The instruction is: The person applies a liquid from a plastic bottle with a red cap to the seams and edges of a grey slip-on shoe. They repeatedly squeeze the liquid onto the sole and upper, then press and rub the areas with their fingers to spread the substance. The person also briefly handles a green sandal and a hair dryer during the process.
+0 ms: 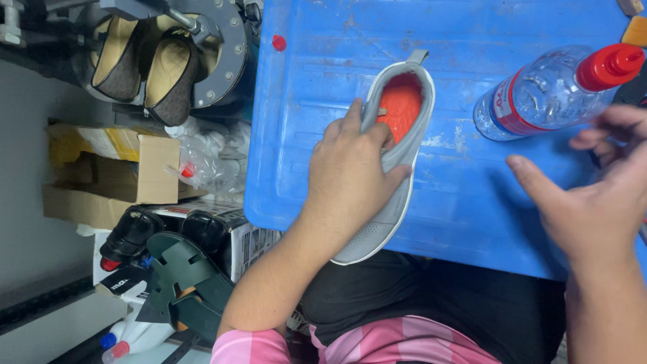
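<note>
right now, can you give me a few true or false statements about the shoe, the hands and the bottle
1. The left hand grips a grey shoe with an orange insole. True.
2. The shoe lies on a red tray. False: the tray is blue.
3. The right hand holds the bottle. False: it is open, beside the clear bottle.
4. The bottle has a red cap. True.
5. The bottle stands upright. False: it lies on its side.

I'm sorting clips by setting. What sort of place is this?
Probably a shoe repair or assembly bench: the left hand holds a grey shoe on a blue tray, with more shoes nearby.
</note>
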